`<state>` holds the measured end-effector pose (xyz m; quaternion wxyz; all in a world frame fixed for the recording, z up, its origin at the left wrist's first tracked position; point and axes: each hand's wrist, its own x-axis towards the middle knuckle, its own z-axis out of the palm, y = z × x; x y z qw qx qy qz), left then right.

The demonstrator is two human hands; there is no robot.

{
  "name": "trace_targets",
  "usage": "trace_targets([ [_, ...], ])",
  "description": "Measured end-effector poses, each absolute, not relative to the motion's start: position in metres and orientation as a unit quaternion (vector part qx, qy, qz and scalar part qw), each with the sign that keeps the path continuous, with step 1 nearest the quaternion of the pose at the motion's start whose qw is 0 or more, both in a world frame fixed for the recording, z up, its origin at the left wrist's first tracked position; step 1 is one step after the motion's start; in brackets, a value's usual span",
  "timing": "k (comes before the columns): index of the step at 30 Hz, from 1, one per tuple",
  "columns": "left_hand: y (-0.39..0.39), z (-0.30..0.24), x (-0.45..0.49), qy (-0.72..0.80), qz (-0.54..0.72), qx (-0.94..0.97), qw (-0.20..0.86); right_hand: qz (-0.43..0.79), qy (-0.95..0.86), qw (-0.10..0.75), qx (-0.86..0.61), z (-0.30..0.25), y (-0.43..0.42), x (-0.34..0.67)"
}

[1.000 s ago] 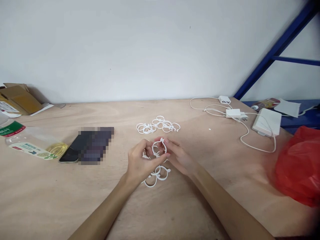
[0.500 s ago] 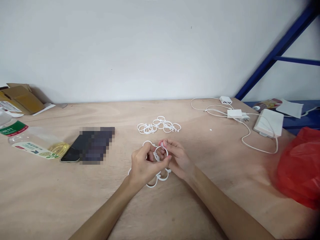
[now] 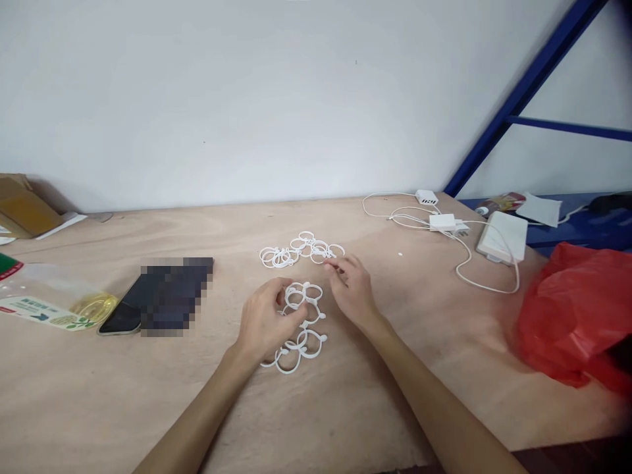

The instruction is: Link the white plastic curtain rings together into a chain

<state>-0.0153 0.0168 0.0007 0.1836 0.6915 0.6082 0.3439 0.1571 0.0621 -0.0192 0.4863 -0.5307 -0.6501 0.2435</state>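
Note:
A chain of linked white plastic rings (image 3: 301, 322) lies on the wooden table in front of me. My left hand (image 3: 266, 322) rests on the chain's left side with its fingers curled around some rings. My right hand (image 3: 350, 289) is off the chain, fingers loosely spread, its fingertips close to a loose pile of white rings (image 3: 301, 249) farther back. Nothing shows in the right hand.
A phone (image 3: 153, 299) and a lying plastic bottle (image 3: 54, 303) sit at the left, cardboard (image 3: 24, 210) behind them. White chargers and cables (image 3: 454, 230) lie at the back right, a red plastic bag (image 3: 573, 316) at the right edge, and a blue metal frame (image 3: 518, 92) stands behind.
Both hands held one ring together above the chain. That ring now lies down with the chain; my right hand has let go and moved back toward the loose pile.

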Motion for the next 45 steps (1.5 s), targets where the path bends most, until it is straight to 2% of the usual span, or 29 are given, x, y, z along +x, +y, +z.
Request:
trace_targets([
  [3, 0.019, -0.003, -0.018, 0.594, 0.283, 0.735, 0.164, 0.052, -0.689, 0.355, -0.629, -0.032, 0.075, 0.174],
  [5, 0.018, -0.004, -0.017, 0.589, 0.252, 0.75, 0.165, 0.007, -0.691, 0.267, -0.672, -0.038, 0.081, 0.18],
  [7, 0.016, -0.004, -0.016, 0.586, 0.24, 0.756, 0.166, -0.006, -0.693, 0.22, -0.687, -0.041, 0.083, 0.183],
  [14, 0.016, -0.003, -0.016, 0.57, 0.274, 0.757, 0.165, 0.004, -0.708, 0.222, -0.67, -0.031, 0.078, 0.183],
  [22, 0.017, -0.008, -0.016, 0.561, 0.337, 0.739, 0.158, 0.043, -0.758, 0.182, -0.625, -0.026, 0.074, 0.178],
  [26, 0.023, -0.004, -0.023, 0.59, 0.331, 0.727, 0.117, 0.073, -0.76, 0.21, -0.611, -0.027, 0.072, 0.174],
  [32, 0.045, 0.0, -0.069, 0.771, 0.229, 0.589, -0.074, 0.127, -0.739, 0.297, -0.591, -0.028, 0.071, 0.17],
  [34, 0.052, -0.007, -0.087, 0.811, 0.196, 0.544, -0.087, 0.138, -0.741, 0.305, -0.582, -0.028, 0.07, 0.168],
  [38, 0.06, -0.023, -0.111, 0.825, 0.159, 0.54, -0.045, 0.158, -0.74, 0.341, -0.558, -0.024, 0.067, 0.164],
  [41, 0.061, -0.023, -0.11, 0.814, 0.2, 0.541, -0.068, 0.228, -0.7, 0.401, -0.545, -0.019, 0.065, 0.161],
  [43, 0.061, -0.019, -0.1, 0.783, 0.27, 0.553, -0.092, 0.334, -0.638, 0.443, -0.535, -0.015, 0.063, 0.157],
  [45, 0.058, -0.014, -0.084, 0.718, 0.357, 0.594, -0.07, 0.467, -0.556, 0.474, -0.498, -0.011, 0.059, 0.15],
])
